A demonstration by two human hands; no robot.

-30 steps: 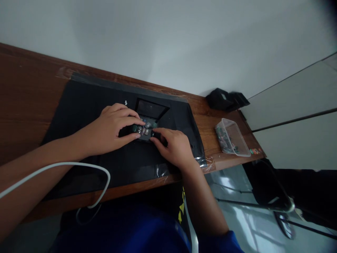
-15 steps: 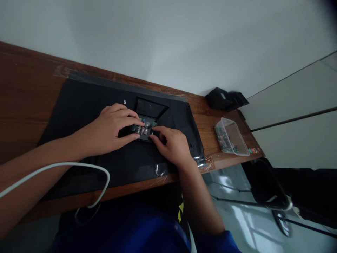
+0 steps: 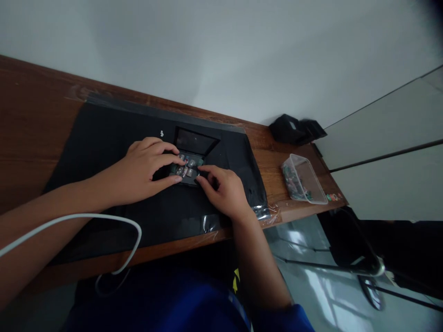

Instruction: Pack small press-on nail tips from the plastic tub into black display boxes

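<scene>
A small black hinged case (image 3: 189, 181) lies on the black mat with its lid (image 3: 196, 140) raised at the back. Inside sit several small glossy pieces (image 3: 189, 172), grey, pinkish and green. My left hand (image 3: 148, 168) is curved around the case's left end. Its thumb is at the front edge, a finger reaches the hinge side, and the index fingertip is over the pieces. At the right end, my right hand (image 3: 224, 189) pinches thumb and index finger together. What lies between those fingertips is too small and dark to make out.
A tiny white bit (image 3: 161, 133) lies on the black mat (image 3: 114, 124). To the right are a clear plastic tub (image 3: 308, 177) of small pieces, several coloured rings (image 3: 334, 197) and black boxes (image 3: 289, 129) by the wall. A white cable (image 3: 104, 215) crosses my left forearm.
The whole view has shifted slightly. My left fingertips have shifted a little, and more of the pieces in the case show. My right hand keeps its pinch at the case's right end.
</scene>
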